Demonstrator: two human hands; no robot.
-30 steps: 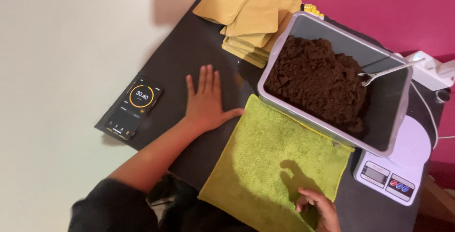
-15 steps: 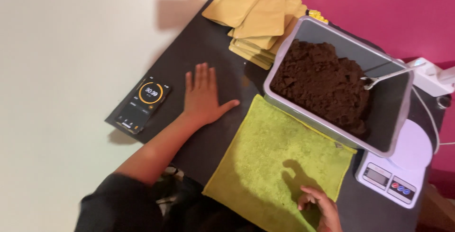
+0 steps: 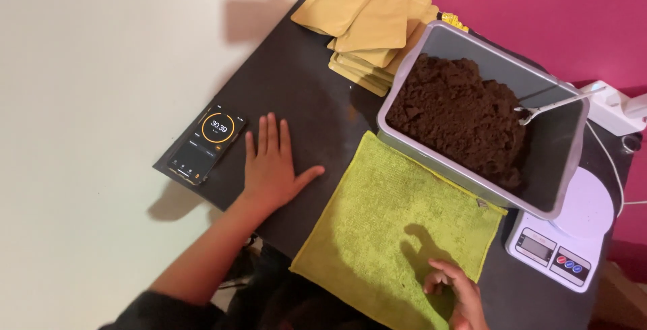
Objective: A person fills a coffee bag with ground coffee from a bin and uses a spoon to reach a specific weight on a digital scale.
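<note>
On green cloth, our right hand rests at near edge, fingers loosely curled, holding nothing. Left of cloth, our left hand lies flat on dark table, fingers spread, maybe for balance. Phone further left. Tub of brown powder behind cloth.

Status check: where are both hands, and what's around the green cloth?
Left hand flat on dark table, empty. Right hand over green cloth, fingers curled, holding nothing visible. Tray of brown powder overlaps cloth's far edge.
</note>
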